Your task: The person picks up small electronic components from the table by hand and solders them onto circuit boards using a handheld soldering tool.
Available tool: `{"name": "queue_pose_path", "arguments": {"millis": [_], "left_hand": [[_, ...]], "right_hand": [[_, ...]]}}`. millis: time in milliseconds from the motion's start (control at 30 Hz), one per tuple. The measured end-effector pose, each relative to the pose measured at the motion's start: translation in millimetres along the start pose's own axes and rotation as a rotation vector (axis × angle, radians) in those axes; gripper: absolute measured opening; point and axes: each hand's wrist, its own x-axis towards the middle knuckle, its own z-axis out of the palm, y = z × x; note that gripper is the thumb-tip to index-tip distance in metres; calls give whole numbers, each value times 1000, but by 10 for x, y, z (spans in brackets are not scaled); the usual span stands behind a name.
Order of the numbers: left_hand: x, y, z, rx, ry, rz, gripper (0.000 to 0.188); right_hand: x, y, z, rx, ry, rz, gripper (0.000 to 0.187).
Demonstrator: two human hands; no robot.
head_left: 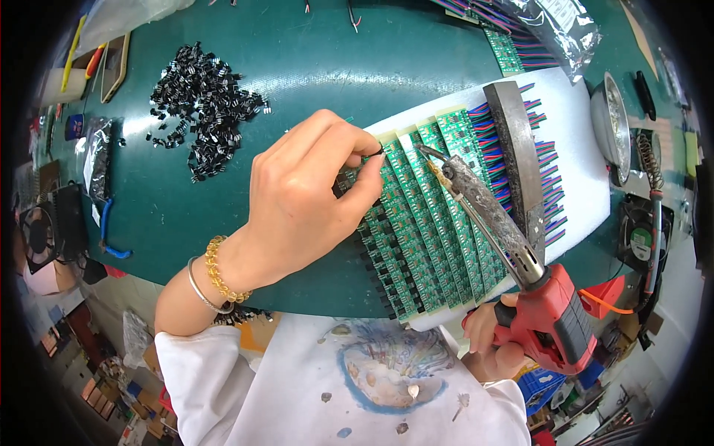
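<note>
At frame centre, the left hand [309, 197] pinches a small black component [375, 152] over overlapping green circuit boards [428, 215]. The right hand [494, 342], lower right, fingers wrapped tight, grips a red soldering gun [520, 282]. A loose black components pile [201, 100] lies upper left.

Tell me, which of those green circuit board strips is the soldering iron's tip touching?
The tip of the soldering iron meets the second green strip in from the dark metal bar, near its top end; the other strips lie untouched beside it.
</note>
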Motion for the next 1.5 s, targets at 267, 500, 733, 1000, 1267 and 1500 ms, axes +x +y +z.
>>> {"name": "queue_pose_path", "arguments": {"millis": [267,500,733,1000,1267,1500], "left_hand": [[-34,0,-41,18,12,-3,13],[-19,24,-195,82,-7,-7,12],[59,-521,-680,544,-28,68,12],[96,-614,-658,605,-35,223,13],[-85,-24,-474,113,73,112,12],[-491,706,-106,-374,-171,391,34]], "right_hand": [[-81,3,125,-1,-8,-38,76],[5,29,170,112,-52,-135,73],[33,-6,142,149,-66,-106,73],[33,-18,167,149,-87,-107,73],[58,-40,234,92,-43,-115,76],[-17,-11,314,4,88,-107,58]]}}
